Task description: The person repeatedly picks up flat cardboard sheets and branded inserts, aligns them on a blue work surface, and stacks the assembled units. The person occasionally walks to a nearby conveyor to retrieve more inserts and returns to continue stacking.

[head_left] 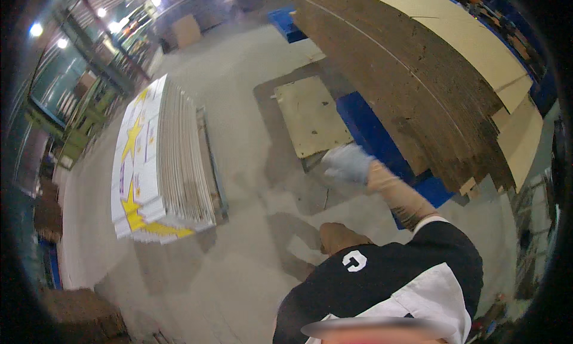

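Note:
My right hand (349, 163), in a pale glove with a tan sleeve cover above it, reaches in from the right. It hangs over the near corner of a low stool (313, 117) with a worn, cream-coloured flat top. Contact between the two cannot be made out. Its fingers look loosely extended, the thumb a little apart, and nothing shows in them. Beside this arm rises a large stack of brown cardboard sheets (406, 75) with blue supports (373, 129) at its base. My left hand is out of view.
To the left stands a stack of white cardboard sheets (143, 159) printed with yellow stars. Cream sheets (477, 39) lie atop the brown stack. Green metal equipment (83, 132) lines the far left. Brown cardboard (83, 311) sits at lower left. Grey floor (239, 272) runs between the stacks.

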